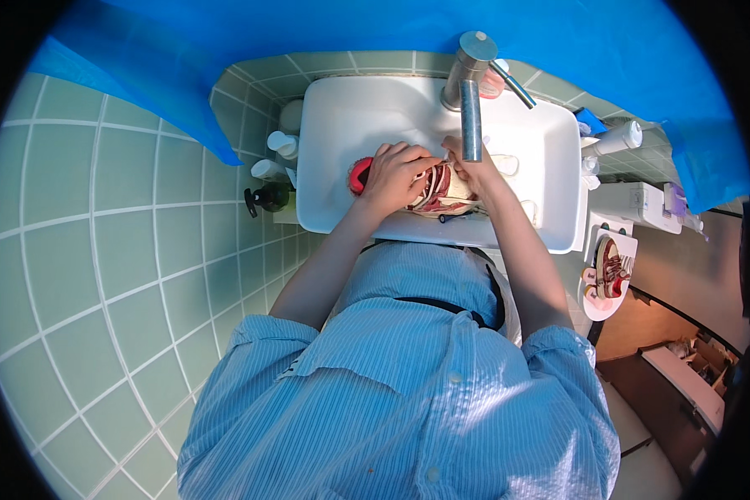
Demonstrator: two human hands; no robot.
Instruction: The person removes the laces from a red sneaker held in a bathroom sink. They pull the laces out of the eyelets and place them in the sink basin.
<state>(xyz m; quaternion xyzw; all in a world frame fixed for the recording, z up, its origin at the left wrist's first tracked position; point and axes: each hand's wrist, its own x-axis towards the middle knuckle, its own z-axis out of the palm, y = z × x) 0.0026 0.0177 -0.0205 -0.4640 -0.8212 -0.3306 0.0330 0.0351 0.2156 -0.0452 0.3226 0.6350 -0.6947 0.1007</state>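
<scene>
A red and cream lace-up sneaker (436, 187) lies on its side or tilted in a white rectangular sink (375, 100); I cannot tell which. Its red-lined opening points left, and pale laces cross the dark red upper. My left hand (396, 172) grips the shoe over its opening and tongue. At the toe end, my right hand (468, 165) has curled fingers against the shoe, under the faucet spout. Whether it pinches something small is hidden. A dark slim tool handle (453, 218) lies by the shoe's near side. To the right, a pale flat piece (506, 164) rests in the basin.
A metal faucet (472, 75) overhangs the basin. Bottles flank it, including a dark pump bottle (271, 197) left and a white bottle (618, 139) right. Another sneaker (609, 265) sits on a white toilet lid (597, 308). Blue sheeting (350, 25) hangs behind; a tiled wall (124, 237) bounds the left.
</scene>
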